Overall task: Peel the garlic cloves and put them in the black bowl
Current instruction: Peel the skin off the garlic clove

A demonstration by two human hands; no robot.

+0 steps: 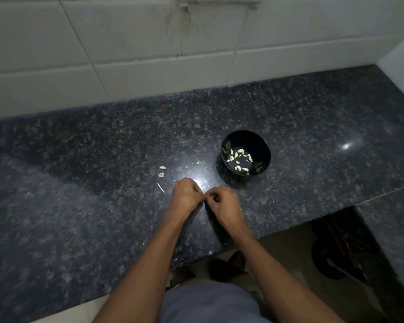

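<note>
Peeling is judged under way: the left hand (184, 193) and right hand (222, 201) are curled fingertip to fingertip, any clove between them hidden, so transfer to the black bowl (259, 139) with its peeled cloves (239, 159) is next required.

Polished speckled dark granite counter (79, 183) reflecting light, a glossy black bowl (264, 145), and smooth pale glazed wall tiles (126, 43) behind.

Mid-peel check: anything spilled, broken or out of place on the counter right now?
Nothing broken or spilled. The black bowl sits upright with peeled cloves inside. Only oddity: garlic scraps and skin flecks litter the granite counter left of the hands, normal peeling debris.
</note>
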